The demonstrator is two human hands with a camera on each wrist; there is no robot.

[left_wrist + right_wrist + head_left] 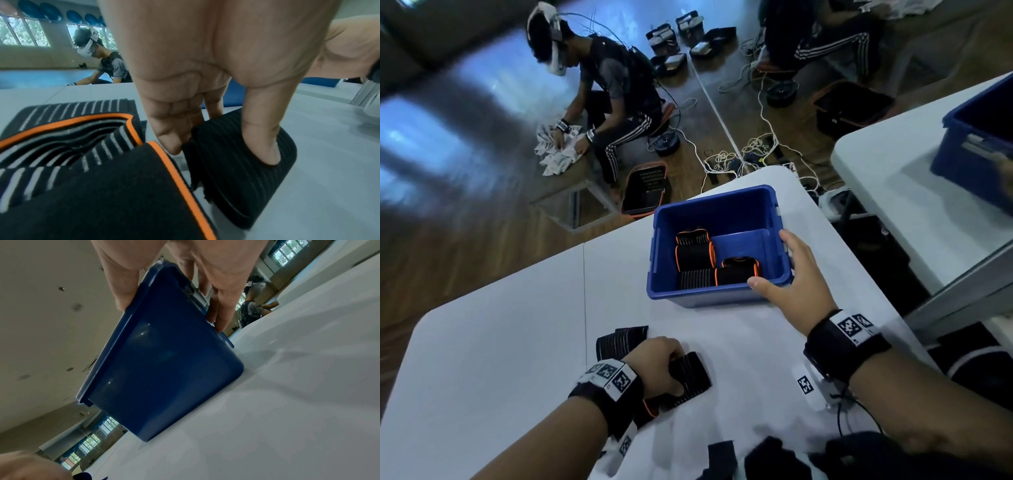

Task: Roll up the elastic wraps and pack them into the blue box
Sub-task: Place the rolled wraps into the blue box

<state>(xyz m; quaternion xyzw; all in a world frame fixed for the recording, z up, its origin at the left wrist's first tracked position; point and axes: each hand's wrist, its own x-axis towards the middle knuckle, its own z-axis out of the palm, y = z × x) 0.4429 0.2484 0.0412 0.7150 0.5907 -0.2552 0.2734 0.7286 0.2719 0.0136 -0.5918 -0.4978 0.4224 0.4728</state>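
The blue box (743, 209) stands on the white table (517, 325), with several rolled black wraps with orange edging (695, 255) inside. My right hand (791, 274) grips its near right corner, thumb on the near rim and fingers on the right rim; the right wrist view shows the box wall (164, 361) between thumb and fingers. My left hand (664, 359) grips a black ribbed wrap (693, 377) lying on the table, thumb pressed into it (236, 170). An orange-edged, loosely rolled wrap (72, 146) lies beside it under my wrist. Another flat striped wrap (623, 337) lies just beyond.
A second white table at the right carries another blue box (979, 154), with a gap between the tables. Dark cloth (774, 459) lies at the near edge. Beyond the table, a seated person (613, 102) handles white cloth, near a black basket (645, 188) and floor cables.
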